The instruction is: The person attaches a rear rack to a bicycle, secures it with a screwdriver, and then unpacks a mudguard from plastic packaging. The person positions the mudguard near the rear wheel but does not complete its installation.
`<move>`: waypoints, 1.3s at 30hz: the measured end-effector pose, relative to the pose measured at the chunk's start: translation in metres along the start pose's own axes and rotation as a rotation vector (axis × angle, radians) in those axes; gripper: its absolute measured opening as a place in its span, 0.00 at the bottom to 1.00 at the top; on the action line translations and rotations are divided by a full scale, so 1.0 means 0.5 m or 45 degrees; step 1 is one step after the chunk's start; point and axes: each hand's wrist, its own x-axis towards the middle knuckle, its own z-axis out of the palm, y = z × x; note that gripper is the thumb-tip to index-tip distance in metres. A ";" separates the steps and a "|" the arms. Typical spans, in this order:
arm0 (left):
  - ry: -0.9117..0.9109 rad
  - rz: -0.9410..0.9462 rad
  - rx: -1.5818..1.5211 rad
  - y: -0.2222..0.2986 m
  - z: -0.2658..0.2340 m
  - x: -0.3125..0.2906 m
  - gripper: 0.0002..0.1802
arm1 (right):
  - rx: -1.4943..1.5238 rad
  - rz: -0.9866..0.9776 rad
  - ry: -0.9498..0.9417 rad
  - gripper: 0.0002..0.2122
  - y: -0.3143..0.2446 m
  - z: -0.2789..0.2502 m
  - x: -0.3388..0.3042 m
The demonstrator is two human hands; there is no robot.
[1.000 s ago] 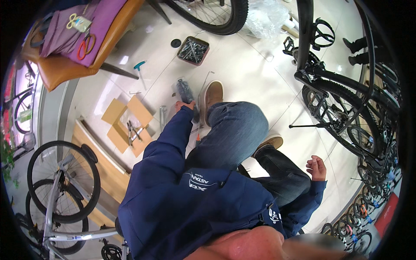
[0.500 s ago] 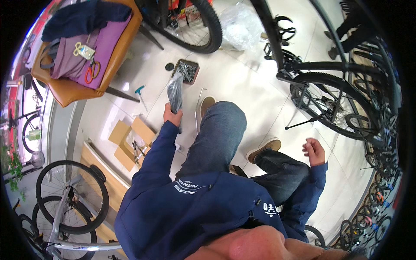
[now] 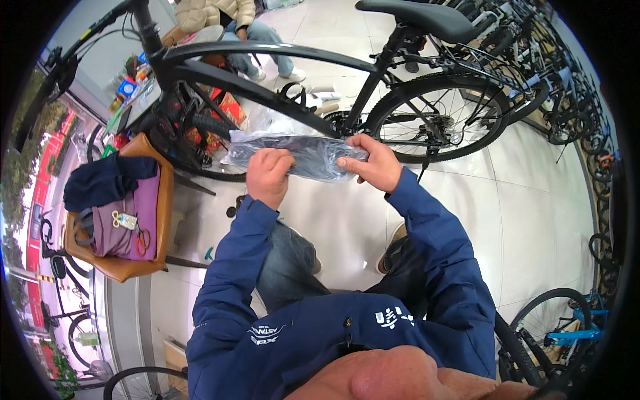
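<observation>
A long black part wrapped in clear plastic (image 3: 312,153) is held level in front of me; the wrapping blurs what kind of part it is. My left hand (image 3: 268,175) is closed on its near edge, left of the middle, with the fingers curled over. At the right end, my right hand (image 3: 375,165) pinches the package with the thumb on top. Just beyond it stands a black bicycle (image 3: 267,103), whose saddle (image 3: 427,19) is at the upper right and whose rear wheel (image 3: 437,120) is right of my hands.
A tan chair (image 3: 143,267) on the left bears folded clothes (image 3: 110,177) and red-handled scissors (image 3: 143,242). A seated person in a light puffy jacket (image 3: 213,15) is beyond the bicycle. Many bicycles line the right wall, and a blue bicycle (image 3: 575,335) stands lower right.
The plastic-wrapped part has come up from low on my left to in front of me. My right hand, empty before, now grips its right end. My view has shifted toward the black bicycle.
</observation>
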 end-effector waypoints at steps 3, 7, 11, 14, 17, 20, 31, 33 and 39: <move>-0.077 -0.040 -0.037 0.024 0.057 0.022 0.21 | 0.090 -0.026 0.075 0.17 0.039 -0.017 0.007; -0.114 -0.200 -0.206 0.048 0.113 0.001 0.23 | 0.397 0.085 -0.019 0.14 0.081 -0.046 0.009; -0.031 -0.278 -0.271 0.040 0.142 -0.022 0.24 | 0.487 0.079 0.030 0.15 0.092 -0.076 0.000; -0.007 -0.352 -0.279 0.034 0.143 -0.034 0.22 | 0.546 0.079 0.137 0.15 0.085 -0.097 -0.010; -0.040 -0.409 -0.306 0.035 0.142 -0.043 0.20 | 0.390 -0.042 0.253 0.16 0.082 -0.098 -0.015; -0.054 -0.517 -0.422 0.045 0.149 -0.051 0.17 | 0.208 -0.245 0.362 0.21 0.090 -0.080 -0.020; 0.047 -1.158 -2.427 0.069 0.163 -0.058 0.26 | -0.310 -0.005 -0.441 0.38 0.164 0.027 -0.017; 0.038 -1.136 -2.390 0.055 0.158 -0.050 0.29 | -0.304 -0.006 -0.424 0.33 0.155 0.041 -0.022; 0.264 -1.263 -2.310 0.052 0.159 -0.047 0.39 | -1.004 -0.452 -0.150 0.32 0.121 0.075 -0.054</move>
